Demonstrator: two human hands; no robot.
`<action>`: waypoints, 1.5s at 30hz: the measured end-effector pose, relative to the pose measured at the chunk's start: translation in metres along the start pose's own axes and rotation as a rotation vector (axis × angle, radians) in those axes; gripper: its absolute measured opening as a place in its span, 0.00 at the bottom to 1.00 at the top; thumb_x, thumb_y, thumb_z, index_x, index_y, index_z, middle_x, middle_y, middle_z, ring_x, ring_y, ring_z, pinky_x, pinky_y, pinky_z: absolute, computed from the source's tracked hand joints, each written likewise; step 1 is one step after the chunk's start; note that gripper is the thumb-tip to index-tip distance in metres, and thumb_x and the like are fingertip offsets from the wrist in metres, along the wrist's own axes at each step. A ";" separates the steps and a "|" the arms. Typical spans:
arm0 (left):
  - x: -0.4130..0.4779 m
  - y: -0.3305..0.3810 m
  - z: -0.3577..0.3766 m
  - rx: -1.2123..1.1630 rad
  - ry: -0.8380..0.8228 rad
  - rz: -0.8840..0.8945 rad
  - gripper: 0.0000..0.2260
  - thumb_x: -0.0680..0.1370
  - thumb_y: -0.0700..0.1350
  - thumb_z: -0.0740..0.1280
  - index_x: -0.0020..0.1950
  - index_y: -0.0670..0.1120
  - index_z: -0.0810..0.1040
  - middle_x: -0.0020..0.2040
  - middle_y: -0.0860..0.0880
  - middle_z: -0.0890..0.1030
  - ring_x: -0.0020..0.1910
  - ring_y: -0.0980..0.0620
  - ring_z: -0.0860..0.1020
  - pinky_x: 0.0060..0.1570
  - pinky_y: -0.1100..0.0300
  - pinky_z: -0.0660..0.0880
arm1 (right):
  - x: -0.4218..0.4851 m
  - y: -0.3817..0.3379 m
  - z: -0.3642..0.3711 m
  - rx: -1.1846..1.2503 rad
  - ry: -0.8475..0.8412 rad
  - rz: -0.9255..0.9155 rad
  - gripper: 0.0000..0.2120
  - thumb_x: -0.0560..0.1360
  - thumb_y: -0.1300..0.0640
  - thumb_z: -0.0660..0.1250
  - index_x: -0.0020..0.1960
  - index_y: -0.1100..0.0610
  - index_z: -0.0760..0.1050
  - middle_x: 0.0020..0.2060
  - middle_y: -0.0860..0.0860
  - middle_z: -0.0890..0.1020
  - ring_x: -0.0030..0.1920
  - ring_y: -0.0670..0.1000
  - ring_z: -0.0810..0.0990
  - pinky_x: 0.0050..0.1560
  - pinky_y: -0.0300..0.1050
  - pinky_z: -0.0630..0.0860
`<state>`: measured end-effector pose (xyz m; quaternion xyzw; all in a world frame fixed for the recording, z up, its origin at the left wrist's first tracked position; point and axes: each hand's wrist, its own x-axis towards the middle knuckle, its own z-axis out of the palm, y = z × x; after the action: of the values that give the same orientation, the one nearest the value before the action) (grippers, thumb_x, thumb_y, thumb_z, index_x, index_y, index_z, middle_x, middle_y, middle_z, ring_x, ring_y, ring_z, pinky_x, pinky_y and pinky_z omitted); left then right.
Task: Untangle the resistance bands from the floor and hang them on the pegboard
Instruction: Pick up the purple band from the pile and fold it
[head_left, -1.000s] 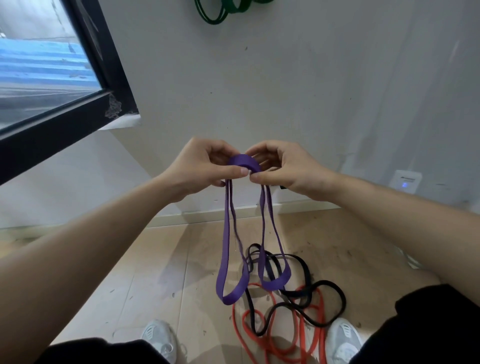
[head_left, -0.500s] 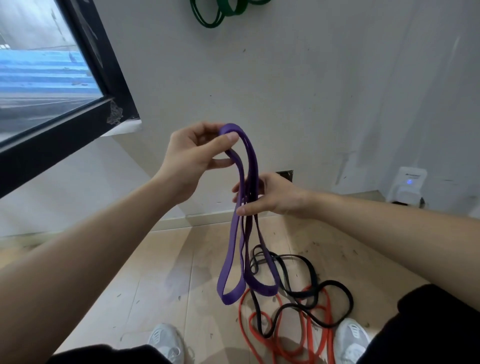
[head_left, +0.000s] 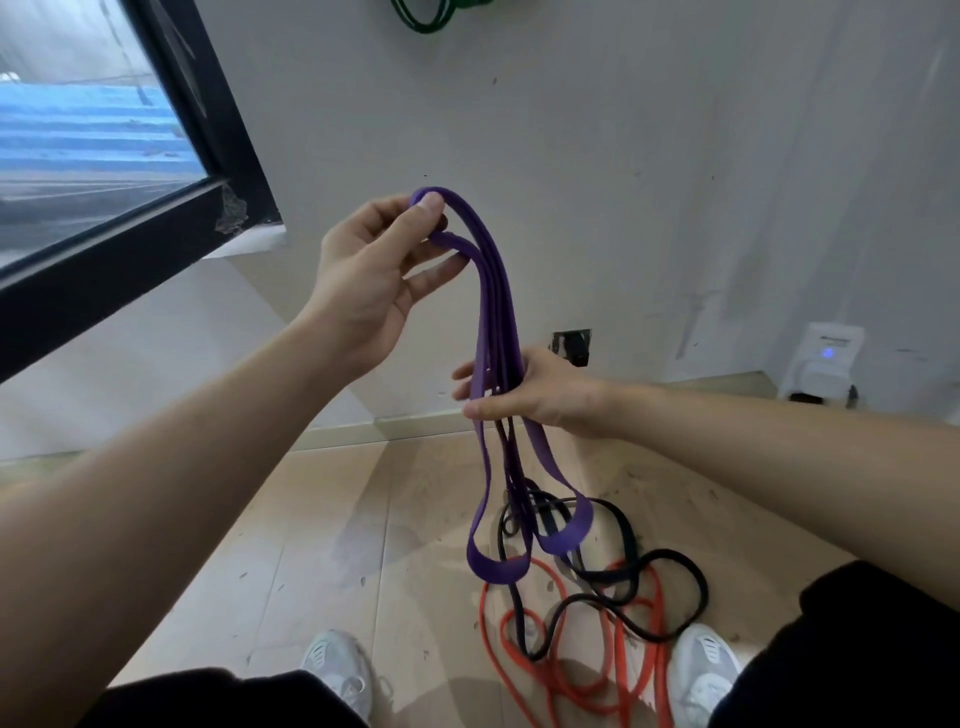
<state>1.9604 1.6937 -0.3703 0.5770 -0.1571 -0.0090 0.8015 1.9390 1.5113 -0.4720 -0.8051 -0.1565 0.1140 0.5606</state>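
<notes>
A purple resistance band (head_left: 491, 291) hangs doubled in front of me. My left hand (head_left: 374, 280) pinches its top fold between thumb and fingers, raised at chest height. Lower down, my right hand (head_left: 530, 389) grips the gathered strands in its curled fingers. The band's two bottom loops dangle just above the floor. Under them a black band (head_left: 654, 561) and a red band (head_left: 550, 670) lie tangled together on the wooden floor. Green bands (head_left: 426, 15) hang on the wall at the top edge; what holds them is out of view.
My two grey shoes (head_left: 337, 670) stand on either side of the floor tangle. A dark-framed window (head_left: 208, 130) fills the upper left. A wall socket (head_left: 571, 345) and a small white device (head_left: 826, 353) with a blue light sit low on the wall.
My hands were together at the band's top. My left hand has lifted the fold up, and my right hand has slid down the strands and gathered them.
</notes>
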 end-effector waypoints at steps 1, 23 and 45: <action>0.001 0.001 0.000 -0.005 -0.002 0.004 0.02 0.81 0.40 0.69 0.51 0.43 0.78 0.47 0.45 0.81 0.51 0.44 0.80 0.52 0.52 0.81 | 0.001 -0.001 0.000 0.004 0.009 0.004 0.15 0.74 0.58 0.75 0.59 0.55 0.79 0.53 0.53 0.85 0.55 0.47 0.84 0.54 0.37 0.79; -0.002 -0.041 -0.051 1.012 -0.430 -0.276 0.31 0.71 0.52 0.79 0.72 0.53 0.73 0.63 0.55 0.80 0.62 0.55 0.78 0.61 0.56 0.77 | -0.010 -0.022 -0.051 -0.291 0.279 -0.091 0.22 0.67 0.60 0.80 0.59 0.56 0.78 0.46 0.52 0.86 0.47 0.51 0.85 0.53 0.45 0.82; -0.013 -0.038 -0.015 0.749 -0.301 0.096 0.13 0.74 0.43 0.78 0.55 0.42 0.82 0.47 0.44 0.85 0.47 0.45 0.84 0.52 0.51 0.81 | -0.014 -0.018 -0.036 -0.273 0.002 0.005 0.16 0.70 0.65 0.77 0.55 0.62 0.78 0.47 0.57 0.85 0.48 0.53 0.86 0.54 0.50 0.83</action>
<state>1.9587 1.6976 -0.4126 0.8133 -0.2920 0.0019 0.5033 1.9369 1.4806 -0.4427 -0.8743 -0.1679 0.0922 0.4459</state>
